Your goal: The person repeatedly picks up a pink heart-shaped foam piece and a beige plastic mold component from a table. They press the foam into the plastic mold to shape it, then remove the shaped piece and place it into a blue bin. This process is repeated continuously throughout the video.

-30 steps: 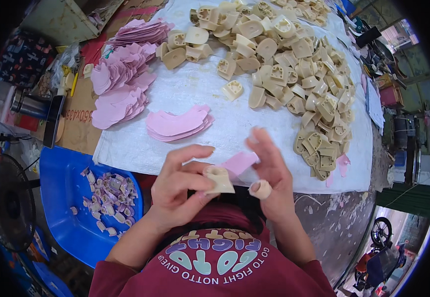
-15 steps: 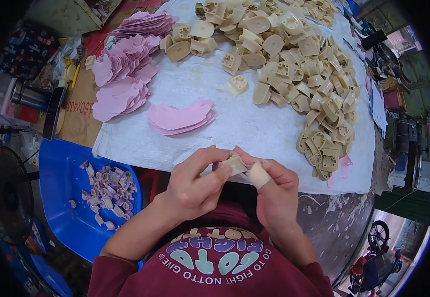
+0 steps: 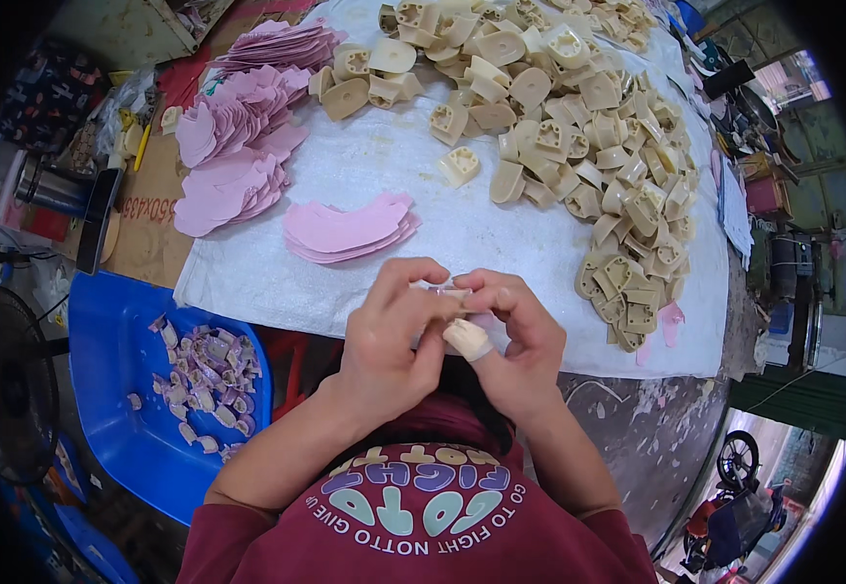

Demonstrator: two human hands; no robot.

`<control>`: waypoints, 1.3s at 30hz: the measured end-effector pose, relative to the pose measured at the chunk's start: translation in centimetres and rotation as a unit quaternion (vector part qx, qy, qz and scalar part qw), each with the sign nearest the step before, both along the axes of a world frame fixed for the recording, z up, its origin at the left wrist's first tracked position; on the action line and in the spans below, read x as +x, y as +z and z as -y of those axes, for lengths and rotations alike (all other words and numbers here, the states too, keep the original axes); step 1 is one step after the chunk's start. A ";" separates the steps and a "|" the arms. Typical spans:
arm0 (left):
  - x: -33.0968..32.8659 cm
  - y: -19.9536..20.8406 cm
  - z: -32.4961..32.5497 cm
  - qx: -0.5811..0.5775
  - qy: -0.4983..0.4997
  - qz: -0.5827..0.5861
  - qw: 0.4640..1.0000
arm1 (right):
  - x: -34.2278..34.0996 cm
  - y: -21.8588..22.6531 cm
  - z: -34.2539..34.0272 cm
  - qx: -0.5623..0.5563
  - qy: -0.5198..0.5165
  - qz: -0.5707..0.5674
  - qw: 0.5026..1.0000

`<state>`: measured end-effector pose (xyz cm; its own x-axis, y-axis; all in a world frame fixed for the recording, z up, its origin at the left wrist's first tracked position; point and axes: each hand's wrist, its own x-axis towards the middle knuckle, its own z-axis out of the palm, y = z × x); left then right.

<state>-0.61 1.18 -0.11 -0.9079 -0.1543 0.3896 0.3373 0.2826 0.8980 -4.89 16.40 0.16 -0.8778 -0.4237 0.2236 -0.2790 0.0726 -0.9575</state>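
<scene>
Close together at the table's near edge, both my hands are closed on one shoe heel point(image 3: 454, 291) partly wrapped in a pink covering. My left hand point(image 3: 379, 341) pinches it from the left, its fingers hiding most of it. Opposite, my right hand point(image 3: 525, 326) grips the other side; a cream finger cover point(image 3: 467, 338) sits on its thumb. Just beyond my hands lies a small stack of curved pink cover pieces point(image 3: 350, 230). A lone beige heel point(image 3: 459, 165) rests farther out, beside a big heap of bare beige heels point(image 3: 578, 127).
White sheeting point(image 3: 248, 287) covers the table. More pink stacks point(image 3: 233, 185) lie at the far left. A blue plastic basin point(image 3: 111, 419) at my lower left holds several covered heels point(image 3: 211, 375). A fan point(image 3: 9, 384) stands at the left; a motorbike point(image 3: 734, 516) is at lower right.
My hands have drawn closer together and tilted the heel, so less of it shows. The right thumb has moved left and down in the picture. The whole view has shifted slightly.
</scene>
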 end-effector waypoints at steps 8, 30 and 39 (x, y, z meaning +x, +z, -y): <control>-0.2 -0.1 0.5 0.440 -0.143 0.176 0.869 | -1.3 0.7 -1.7 -0.194 0.133 0.258 0.937; -0.5 0.2 -0.1 0.241 -0.038 0.124 0.962 | -2.0 1.5 0.0 0.040 0.014 -0.050 0.998; -0.6 -0.2 -0.1 0.008 0.020 0.038 0.999 | -2.4 0.4 -0.1 0.045 -0.004 -0.041 0.998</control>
<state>-1.21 1.27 -0.34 -0.9279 -0.1960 0.3173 0.2573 0.2795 0.9250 -7.34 16.48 0.58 -0.8620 -0.4376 0.2560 -0.3547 0.1599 -0.9212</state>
